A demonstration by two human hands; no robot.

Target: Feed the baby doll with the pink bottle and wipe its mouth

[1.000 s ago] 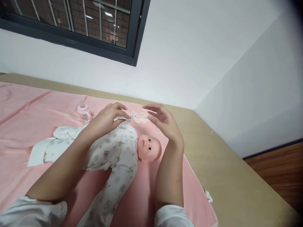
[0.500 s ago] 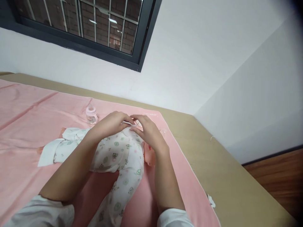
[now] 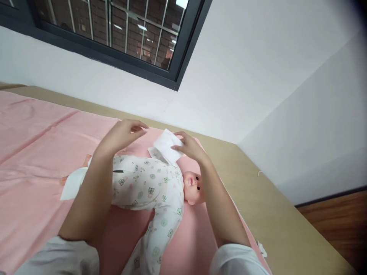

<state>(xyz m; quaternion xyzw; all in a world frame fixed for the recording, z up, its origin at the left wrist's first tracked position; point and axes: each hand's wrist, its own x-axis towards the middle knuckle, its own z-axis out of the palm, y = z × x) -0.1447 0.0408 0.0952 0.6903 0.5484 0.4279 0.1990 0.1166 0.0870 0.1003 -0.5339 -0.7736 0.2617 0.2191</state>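
My right hand pinches a white folded wipe above the doll's printed white romper; my left hand hovers open and empty beside it.

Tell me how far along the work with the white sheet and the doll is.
Done: the doll lies dressed on the pink cloth. In hand: the right hand holds a white sheet above the doll's shoulder; the left hand hovers open, holding nothing. Left: the sheet has not yet touched the doll's face.
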